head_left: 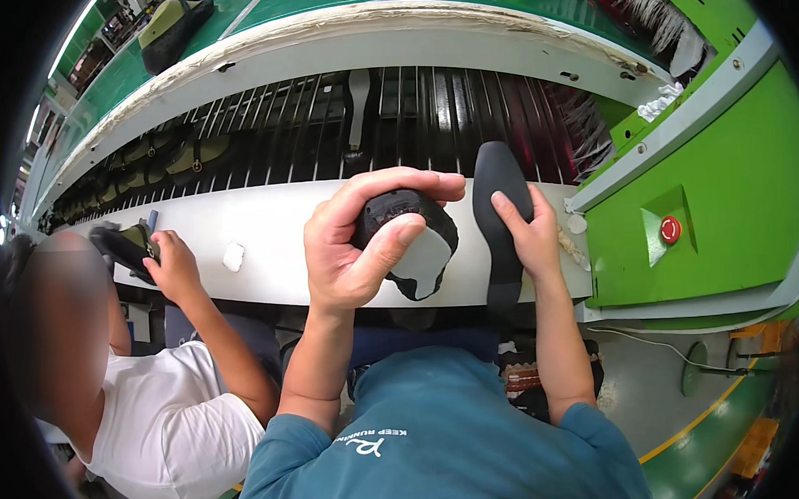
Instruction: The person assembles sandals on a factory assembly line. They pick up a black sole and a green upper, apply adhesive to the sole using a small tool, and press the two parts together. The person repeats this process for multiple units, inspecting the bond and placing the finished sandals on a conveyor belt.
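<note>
My left hand point(340, 256) is closed around a black shoe upper point(424, 257), with its grey underside turned toward me. The fingers go over its far side and the thumb presses on the near side. In my right hand point(535, 236) is a dark flat shoe sole point(496, 180), held upright by its edge with the thumb on its face. Both pieces are lifted above the white work ledge point(295, 271), apart from each other.
Beyond the ledge runs a rod conveyor point(277, 148) carrying a grey-bottomed shoe piece point(358, 110) and several olive shoes point(198, 155). A green machine point(705, 186) with a red button point(670, 229) stands right. At left, a co-worker's hand point(173, 271) holds a dark shoe point(127, 248).
</note>
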